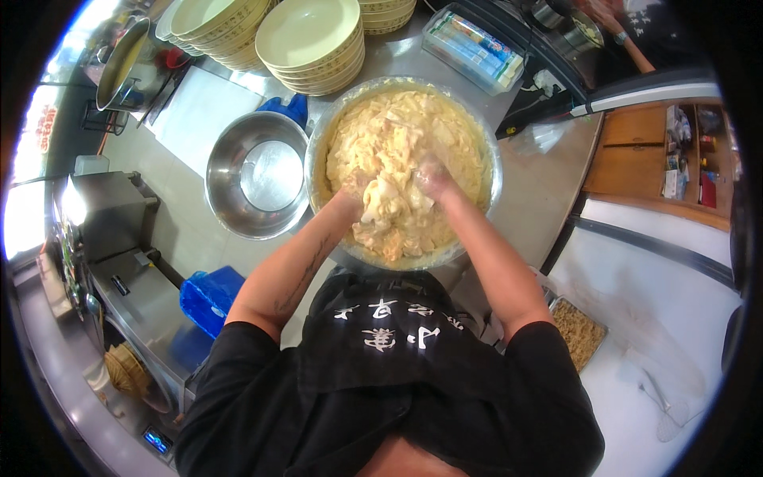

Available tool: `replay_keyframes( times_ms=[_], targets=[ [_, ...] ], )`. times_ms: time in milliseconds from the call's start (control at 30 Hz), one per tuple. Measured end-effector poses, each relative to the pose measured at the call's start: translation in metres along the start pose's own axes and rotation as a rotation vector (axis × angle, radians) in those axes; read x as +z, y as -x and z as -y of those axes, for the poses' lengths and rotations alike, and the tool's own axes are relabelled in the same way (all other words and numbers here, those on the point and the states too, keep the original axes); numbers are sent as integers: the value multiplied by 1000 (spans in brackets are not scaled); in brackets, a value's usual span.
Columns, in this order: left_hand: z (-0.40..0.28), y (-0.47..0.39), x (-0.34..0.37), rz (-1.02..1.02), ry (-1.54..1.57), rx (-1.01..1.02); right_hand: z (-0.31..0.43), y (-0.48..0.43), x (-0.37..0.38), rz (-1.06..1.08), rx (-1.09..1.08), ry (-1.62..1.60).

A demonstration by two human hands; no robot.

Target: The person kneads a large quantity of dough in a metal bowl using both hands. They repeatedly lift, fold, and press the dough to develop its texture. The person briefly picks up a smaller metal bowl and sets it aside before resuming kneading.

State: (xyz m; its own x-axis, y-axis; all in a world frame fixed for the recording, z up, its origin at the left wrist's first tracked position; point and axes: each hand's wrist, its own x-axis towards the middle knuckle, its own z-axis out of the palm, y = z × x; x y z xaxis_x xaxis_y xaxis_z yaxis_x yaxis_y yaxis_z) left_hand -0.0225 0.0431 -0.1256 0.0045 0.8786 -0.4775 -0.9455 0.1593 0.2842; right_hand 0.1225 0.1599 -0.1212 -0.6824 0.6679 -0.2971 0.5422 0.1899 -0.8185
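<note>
A large metal basin [496, 173] stands before me, filled nearly to the rim with pale yellow, batter-coated pieces that look like raw meat [381, 134]. My left hand [356, 186] is sunk into the left side of the mixture, its fingers mostly buried. On the right, my right hand [434, 177] is also in it, smeared with batter and blurred, fingers hidden. A heaped clump of the coated pieces bulges up between the two hands. Whether the fingers are closed around any of it is not visible.
Left of the basin sits a steel bowl [222, 173]. Behind are stacked cream bowls [310, 36], a white board [199, 113] and a clear plastic box [471, 50]. A blue bin [208, 298] stands lower left; a tray of brown crumbly food [578, 331] lies right. Another person's hand [607, 18] shows upper right.
</note>
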Motion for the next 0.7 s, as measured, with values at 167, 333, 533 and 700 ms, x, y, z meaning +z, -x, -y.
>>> replay_keyframes(
  times_ms=[167,333,533,700],
  targets=[
    [-4,3,17,-196,-1945,498,89,20,-42,250,173,402],
    [-13,17,25,-103,-1784,235,89,26,-64,216,131,453],
    [-16,12,6,-406,-1777,-135,3,-8,-80,110,147,630],
    [-27,-2,-5,-337,-1697,129,-60,-30,-49,208,279,271]
  ],
)
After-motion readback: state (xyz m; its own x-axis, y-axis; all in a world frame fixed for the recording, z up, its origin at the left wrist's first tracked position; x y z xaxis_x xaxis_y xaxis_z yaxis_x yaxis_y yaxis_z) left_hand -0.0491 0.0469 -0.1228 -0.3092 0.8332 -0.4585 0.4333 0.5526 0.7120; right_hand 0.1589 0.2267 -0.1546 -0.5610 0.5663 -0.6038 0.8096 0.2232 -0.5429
